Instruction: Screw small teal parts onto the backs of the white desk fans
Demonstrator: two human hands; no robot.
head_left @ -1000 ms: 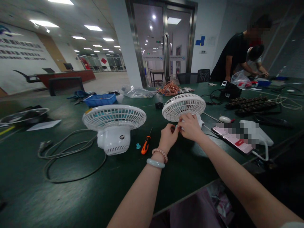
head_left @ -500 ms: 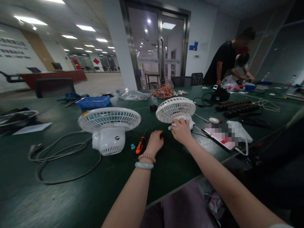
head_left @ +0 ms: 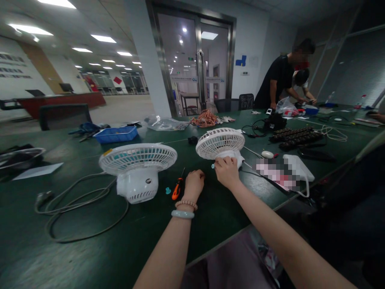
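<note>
Two white fans stand on the green table with their round grilles facing upward. My right hand is closed around the white housing under the right fan. A small light-blue knob shows just left of its fingertips; whether they touch it I cannot tell. My left hand rests on the table with curled fingers, and its palm side is hidden. Left of that hand lie an orange-and-black screwdriver and a loose teal knob. The left fan has a small dark hole in its housing.
A grey power cord loops left of the left fan. Behind stand a blue tray, a plastic bag and copper-coloured wire. A phone and white adapter lie right. Two people work at the far right.
My head view has shifted slightly, so the whole scene sits a little further left. Both hands stay at nearly the same places; the left fingers look slightly more curled.
</note>
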